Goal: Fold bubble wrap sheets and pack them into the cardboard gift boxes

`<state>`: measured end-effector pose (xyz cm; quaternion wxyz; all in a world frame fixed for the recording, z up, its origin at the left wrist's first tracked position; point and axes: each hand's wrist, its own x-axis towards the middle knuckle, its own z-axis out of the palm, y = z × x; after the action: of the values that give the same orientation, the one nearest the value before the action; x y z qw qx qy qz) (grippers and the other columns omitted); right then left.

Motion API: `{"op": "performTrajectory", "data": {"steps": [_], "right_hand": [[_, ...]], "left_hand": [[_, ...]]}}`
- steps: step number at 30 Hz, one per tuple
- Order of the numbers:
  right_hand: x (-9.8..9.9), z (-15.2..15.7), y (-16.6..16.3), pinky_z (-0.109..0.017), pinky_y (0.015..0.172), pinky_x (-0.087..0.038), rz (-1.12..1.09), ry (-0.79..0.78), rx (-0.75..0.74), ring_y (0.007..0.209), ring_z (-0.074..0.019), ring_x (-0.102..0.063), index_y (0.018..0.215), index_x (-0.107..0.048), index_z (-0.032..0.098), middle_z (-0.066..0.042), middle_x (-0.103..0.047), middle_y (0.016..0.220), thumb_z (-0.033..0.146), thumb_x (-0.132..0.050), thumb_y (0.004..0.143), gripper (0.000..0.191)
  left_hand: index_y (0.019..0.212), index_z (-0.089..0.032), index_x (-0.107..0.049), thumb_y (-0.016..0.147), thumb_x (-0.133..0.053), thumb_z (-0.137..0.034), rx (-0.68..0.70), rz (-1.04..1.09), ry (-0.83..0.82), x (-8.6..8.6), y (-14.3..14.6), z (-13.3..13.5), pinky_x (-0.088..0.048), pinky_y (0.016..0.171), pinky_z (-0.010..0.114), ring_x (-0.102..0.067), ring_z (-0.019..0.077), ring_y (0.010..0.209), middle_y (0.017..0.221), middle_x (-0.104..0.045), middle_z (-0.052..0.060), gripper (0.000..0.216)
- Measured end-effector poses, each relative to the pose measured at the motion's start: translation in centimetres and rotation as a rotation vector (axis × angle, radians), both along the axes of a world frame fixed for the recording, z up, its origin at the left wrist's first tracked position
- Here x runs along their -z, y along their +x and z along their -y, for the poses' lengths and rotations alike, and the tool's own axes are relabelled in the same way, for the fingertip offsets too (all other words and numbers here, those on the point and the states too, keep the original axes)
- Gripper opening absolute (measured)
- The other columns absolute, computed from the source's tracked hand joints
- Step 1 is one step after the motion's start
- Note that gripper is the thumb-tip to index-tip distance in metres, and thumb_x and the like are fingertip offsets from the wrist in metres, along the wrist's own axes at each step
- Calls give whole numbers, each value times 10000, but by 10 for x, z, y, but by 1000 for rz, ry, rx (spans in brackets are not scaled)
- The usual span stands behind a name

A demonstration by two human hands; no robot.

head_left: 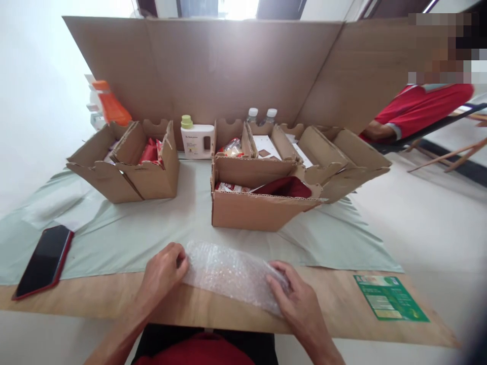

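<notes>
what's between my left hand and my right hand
Clear bubble wrap spans from your left hand to your right hand, as the head view shows.

Single head view: from above the near edge of the pale-brown, flat wooden tabletop (pixel 335 299), facing forward and down across it; close range.

Upper garment (pixel 207 351): red, plain over the visible portion, with a rounded front outline; located below the near edge of the worktop (pixel 335 304). Lower garment (pixel 150 340): black, visible on both sides of the red cloth. Left hand (pixel 167 264) and right hand (pixel 296 293): bare. Left forearm (pixel 127 319) and right forearm (pixel 321 342): bare over the full visible length, tapering toward the wrist.
</notes>
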<state>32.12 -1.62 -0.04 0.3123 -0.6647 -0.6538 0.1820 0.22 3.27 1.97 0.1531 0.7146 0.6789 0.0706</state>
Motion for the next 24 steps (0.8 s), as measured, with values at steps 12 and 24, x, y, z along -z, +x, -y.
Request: {"op": "performTrajectory", "data": {"steps": [12,24], "right_hand": [[5,21,5,-317,851,-615,-297,-206,102,986,-227,-749,1368,-625,177,-119,-752,1190,516,-607,901,577],[-2,55,-61,-309,689,-627,-639,-452,-230,762,-205,-734,1413,-632,305,-78,-768,1061,423,-613,951,477]], "left_hand": [[774,-199,-620,890,-521,-144,25,-20,-93,-13,8,1,-374,658,274,-664,193,803,902,-695,45,163],[1005,-213,-628,856,-516,-296,46,429,61,-43,-48,-45,-432,599,247,-566,140,572,621,-614,-56,205]]}}
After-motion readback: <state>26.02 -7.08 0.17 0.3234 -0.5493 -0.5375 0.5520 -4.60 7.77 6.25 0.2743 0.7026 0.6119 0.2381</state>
